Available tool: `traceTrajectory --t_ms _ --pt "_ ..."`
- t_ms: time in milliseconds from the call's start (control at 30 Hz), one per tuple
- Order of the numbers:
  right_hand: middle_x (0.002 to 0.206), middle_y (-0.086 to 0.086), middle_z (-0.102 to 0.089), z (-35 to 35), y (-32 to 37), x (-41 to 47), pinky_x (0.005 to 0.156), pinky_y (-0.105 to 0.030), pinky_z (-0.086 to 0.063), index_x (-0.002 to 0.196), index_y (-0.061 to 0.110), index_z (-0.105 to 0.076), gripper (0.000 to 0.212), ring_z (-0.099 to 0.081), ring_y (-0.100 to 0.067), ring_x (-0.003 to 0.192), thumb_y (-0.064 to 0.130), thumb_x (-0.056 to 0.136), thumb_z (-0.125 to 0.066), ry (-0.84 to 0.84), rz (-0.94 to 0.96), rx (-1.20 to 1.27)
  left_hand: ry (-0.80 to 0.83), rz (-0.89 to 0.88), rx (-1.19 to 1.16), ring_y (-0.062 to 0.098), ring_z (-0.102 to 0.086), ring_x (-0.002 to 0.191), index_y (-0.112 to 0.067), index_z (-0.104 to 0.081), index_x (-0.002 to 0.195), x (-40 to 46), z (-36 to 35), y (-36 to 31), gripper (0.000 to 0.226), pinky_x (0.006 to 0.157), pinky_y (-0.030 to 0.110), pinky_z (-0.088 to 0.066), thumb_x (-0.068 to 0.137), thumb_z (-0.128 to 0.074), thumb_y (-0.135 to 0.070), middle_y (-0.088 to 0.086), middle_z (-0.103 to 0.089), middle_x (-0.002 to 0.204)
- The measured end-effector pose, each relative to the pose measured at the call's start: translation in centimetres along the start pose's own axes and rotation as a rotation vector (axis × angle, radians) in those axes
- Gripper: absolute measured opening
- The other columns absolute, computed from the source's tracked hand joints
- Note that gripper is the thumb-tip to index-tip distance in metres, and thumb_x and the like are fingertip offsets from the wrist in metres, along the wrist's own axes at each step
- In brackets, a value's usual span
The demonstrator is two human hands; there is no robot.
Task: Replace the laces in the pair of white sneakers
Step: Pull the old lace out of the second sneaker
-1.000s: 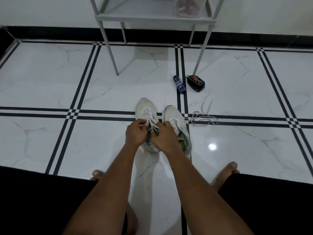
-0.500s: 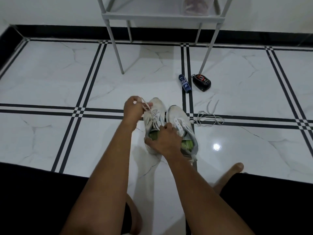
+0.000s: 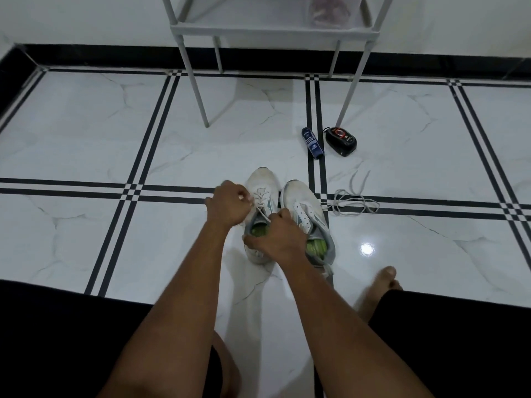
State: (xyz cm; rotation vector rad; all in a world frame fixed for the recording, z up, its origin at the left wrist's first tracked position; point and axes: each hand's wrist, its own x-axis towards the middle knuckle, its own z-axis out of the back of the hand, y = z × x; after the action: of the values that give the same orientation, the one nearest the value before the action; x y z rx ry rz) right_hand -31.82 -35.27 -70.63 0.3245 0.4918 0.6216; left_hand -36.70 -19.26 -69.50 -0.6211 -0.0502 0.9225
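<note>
Two white sneakers with green insoles stand side by side on the floor, toes away from me. The left sneaker [image 3: 263,182] carries a white lace [image 3: 261,198] through its eyelets. My left hand [image 3: 230,203] pinches one end of that lace at the shoe's left side. My right hand [image 3: 277,235] rests on the left sneaker's collar and holds the other stretch of the lace. The right sneaker [image 3: 304,205] shows bare eyelets. A loose grey-white lace [image 3: 352,201] lies tangled on the floor to its right.
A dark blue spray can [image 3: 312,142] and a black-and-red shoe-polish case [image 3: 341,140] lie beyond the shoes. A white metal rack [image 3: 270,33] stands on thin legs by the wall. My bare feet [image 3: 382,285] and black-clad knees flank my arms.
My left hand first pulled the lace up and to the left, away from the shoe, and has since come back closer to the eyelets. The right hand slid down onto the shoe's collar.
</note>
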Motion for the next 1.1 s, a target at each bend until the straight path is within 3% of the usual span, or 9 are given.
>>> traceTrajectory --t_ms 100,233,300,367,433,633,800,967,1100 --pt "0.125 0.001 -0.045 -0.2 0.1 0.4 0.084 -0.041 -0.052 0.128 0.017 -0.06 0.095 -0.062 -0.027 0.107 0.087 0.063 -0.067 0.007 0.005 0.005 -0.298 0.146 -0.384 0.024 -0.056 0.121 -0.036 -0.069 0.099 2.0 3.0 -0.3 0.019 0.102 0.05 -0.046 0.095 -0.055 -0.049 -0.003 -0.057 0.131" --pt "0.119 0.003 -0.052 0.5 0.0 0.8 0.081 -0.039 -0.056 0.109 0.021 -0.065 0.084 -0.064 -0.022 0.099 0.091 0.063 -0.066 0.062 -0.004 0.091 -0.359 0.352 -0.001 0.036 -0.034 0.141 -0.024 -0.045 0.142 2.5 5.1 0.7 0.051 0.11 0.059 -0.036 0.1 -0.056 -0.051 0.013 -0.031 0.157" --pt "0.108 0.005 -0.058 0.9 -0.1 1.1 0.08 -0.038 -0.056 0.094 0.025 -0.064 0.055 -0.064 -0.019 0.093 0.078 0.078 -0.066 0.044 -0.015 0.262 -0.212 0.302 -0.01 0.037 -0.057 0.123 -0.01 -0.063 0.118 1.7 4.8 1.0 0.036 0.093 0.048 -0.05 0.097 -0.062 -0.039 0.017 -0.061 0.127" --pt "0.118 0.005 -0.062 0.8 -0.3 1.6 0.092 -0.04 -0.054 0.116 0.028 -0.069 0.037 -0.063 -0.018 0.107 0.057 0.092 -0.065 0.036 0.015 0.388 0.097 0.244 -0.199 0.033 -0.074 0.093 -0.002 -0.072 0.084 0.6 3.3 1.2 0.028 0.072 0.041 -0.059 0.09 -0.066 -0.029 0.014 -0.074 0.086" --pt "0.126 0.002 -0.064 0.4 -0.4 2.1 0.101 -0.042 -0.052 0.136 0.027 -0.066 0.041 -0.061 -0.019 0.117 0.045 0.099 -0.064 0.022 0.094 0.383 0.287 0.223 -0.268 0.023 -0.076 0.083 -0.008 -0.076 0.08 -0.9 1.4 1.1 0.021 0.071 0.038 -0.062 0.084 -0.073 -0.029 0.006 -0.076 0.079" --pt "0.113 0.007 -0.07 -0.3 -0.7 3.2 0.086 -0.035 -0.054 0.124 0.03 -0.068 0.026 -0.064 -0.014 0.102 0.039 0.101 -0.063 -0.032 0.179 0.307 0.081 0.097 -0.327 0.002 -0.066 0.097 -0.03 -0.068 0.094 -2.9 -1.6 2.4 0.01 0.081 0.022 -0.045 0.088 -0.075 -0.034 -0.019 -0.072 0.097" --pt "0.091 0.007 -0.063 0.3 0.3 4.6 0.075 -0.034 -0.048 0.079 0.032 -0.068 0.019 -0.061 -0.009 0.082 0.035 0.098 -0.066 -0.002 0.123 0.444 0.065 0.08 -0.311 0.004 -0.065 0.093 -0.033 -0.061 0.11 -3.1 -1.2 2.7 0.026 0.074 0.024 -0.044 0.089 -0.075 -0.04 -0.017 -0.07 0.1" --pt "0.084 0.006 -0.067 5.7 3.3 6.1 0.084 -0.036 -0.046 0.083 0.019 -0.068 0.036 -0.061 -0.016 0.086 0.051 0.1 -0.065 0.238 -0.162 0.981 0.012 0.087 -0.312 0.01 -0.067 0.086 -0.034 -0.059 0.109 -3.2 -1.6 2.9 0.027 0.075 0.03 -0.049 0.088 -0.075 -0.041 -0.017 -0.071 0.098" --pt "0.085 0.005 -0.063 11.8 4.6 5.8 0.076 -0.037 -0.038 0.067 0.025 -0.059 0.04 -0.057 -0.016 0.084 0.052 0.096 -0.066 0.229 -0.074 1.391 -0.051 0.167 -0.575 0.01 -0.069 0.085 -0.032 -0.064 0.107 -3.3 -1.4 2.1 0.026 0.074 0.024 -0.052 0.086 -0.079 -0.029 -0.014 -0.072 0.097"
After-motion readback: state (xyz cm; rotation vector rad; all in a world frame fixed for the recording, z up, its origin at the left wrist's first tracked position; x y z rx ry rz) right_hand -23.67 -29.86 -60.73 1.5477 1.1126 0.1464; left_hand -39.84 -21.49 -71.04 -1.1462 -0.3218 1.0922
